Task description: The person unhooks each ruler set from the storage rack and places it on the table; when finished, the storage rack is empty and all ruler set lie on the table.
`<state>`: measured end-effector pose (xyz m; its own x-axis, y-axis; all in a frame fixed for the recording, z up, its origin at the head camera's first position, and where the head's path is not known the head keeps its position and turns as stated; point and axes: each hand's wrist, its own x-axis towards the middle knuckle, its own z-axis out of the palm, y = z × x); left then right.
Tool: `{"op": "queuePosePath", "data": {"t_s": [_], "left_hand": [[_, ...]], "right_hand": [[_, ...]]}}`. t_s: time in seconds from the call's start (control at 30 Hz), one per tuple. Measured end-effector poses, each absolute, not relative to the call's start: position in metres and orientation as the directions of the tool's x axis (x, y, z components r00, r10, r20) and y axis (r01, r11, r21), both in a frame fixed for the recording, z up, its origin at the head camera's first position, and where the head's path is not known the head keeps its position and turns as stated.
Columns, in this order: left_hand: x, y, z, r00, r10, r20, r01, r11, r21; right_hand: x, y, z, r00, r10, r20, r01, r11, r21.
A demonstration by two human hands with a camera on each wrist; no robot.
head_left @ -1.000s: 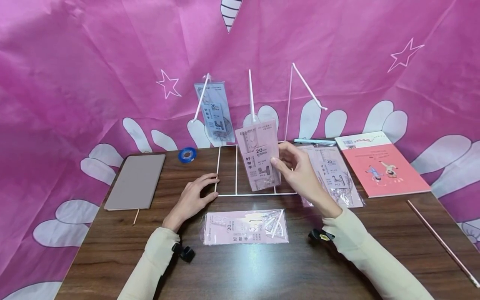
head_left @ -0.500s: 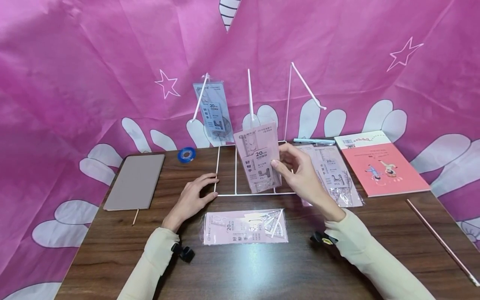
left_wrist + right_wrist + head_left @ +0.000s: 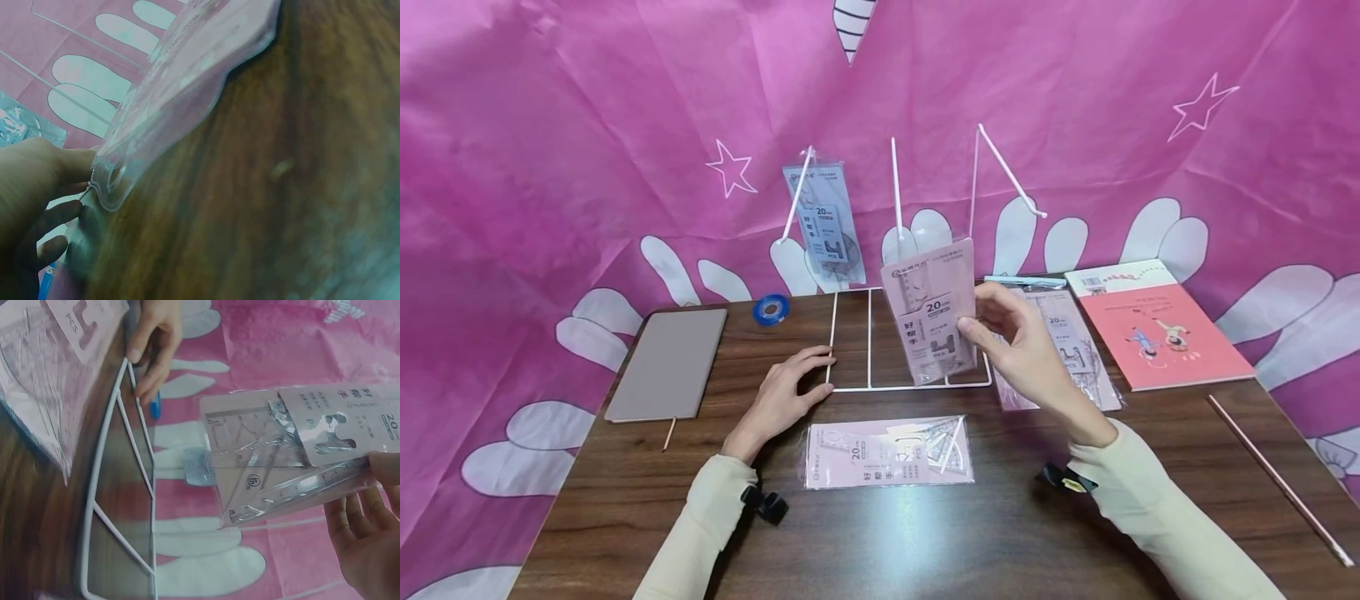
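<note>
My right hand [image 3: 1018, 354] grips a pink packaged ruler set [image 3: 925, 333] by its right edge, thumb in front. The pack is upright and slightly tilted, over the base of a white wire rack [image 3: 856, 389]. In the right wrist view, clear rulers show through its film, and a clear hang tab sticks out at one end. My left hand [image 3: 782, 400] holds the left bar of the rack's base, thumb near the front corner. A blue ruler set [image 3: 826, 225] hangs on the rack's left hook. Another pink ruler set [image 3: 850, 467] lies flat in front of the rack.
More pink ruler sets [image 3: 1082, 367] lie right of the rack, beside a coral book [image 3: 1165, 333] and a light blue pen [image 3: 1030, 282]. A grey notebook [image 3: 670, 362] and blue tape roll [image 3: 771, 310] are at left. A thin pinkish rod [image 3: 1277, 479] lies far right.
My right hand has moved a little to the right with the pink ruler set. The left hand stays on the rack, and the head view has shifted slightly.
</note>
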<state>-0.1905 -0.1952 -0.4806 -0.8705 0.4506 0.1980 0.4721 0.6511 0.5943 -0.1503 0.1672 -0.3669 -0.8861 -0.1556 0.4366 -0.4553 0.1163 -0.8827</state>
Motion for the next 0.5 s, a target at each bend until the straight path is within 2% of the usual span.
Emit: {"op": "queuePosePath", "data": {"t_s": [0.23,0.5], "left_hand": [[-0.191,-0.196,-0.479,-0.869,0.452,0.199,0.474,0.65,0.594],[-0.19,-0.195,-0.48,-0.866,0.454,0.211,0.481,0.638,0.602]], "right_hand": [[-0.151,0.192,-0.366,-0.882,-0.271,0.387,-0.448,0.224,-0.865],[-0.162,0.235,-0.366,-0.843,-0.486,0.229,-0.443,0.387,-0.809]]}}
